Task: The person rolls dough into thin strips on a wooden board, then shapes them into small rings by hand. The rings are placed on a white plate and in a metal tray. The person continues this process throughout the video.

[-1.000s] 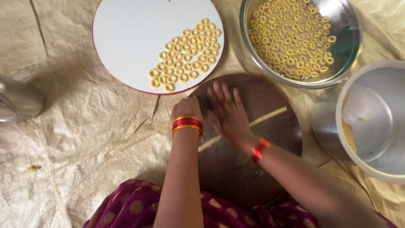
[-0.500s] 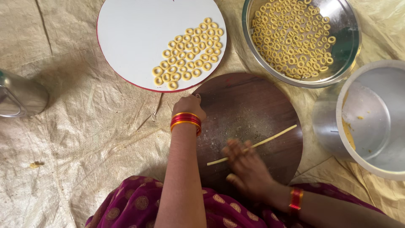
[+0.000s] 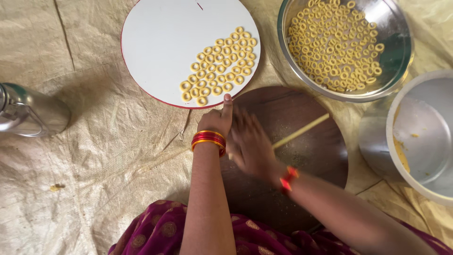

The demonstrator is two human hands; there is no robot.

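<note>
packages: none | labels: none seen, bottle at left edge partly cropped | signs/screens: none

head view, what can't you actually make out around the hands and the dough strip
- Right hand: motion-blurred, so its finger positions and grip are unclear.
- Dough strip: its near end is hidden under the right hand.
- Left hand: seen from the back; whatever lies under its palm is hidden.
- Steel bottle: cut off by the left edge.
- Grey pot: cut off by the right edge.
</note>
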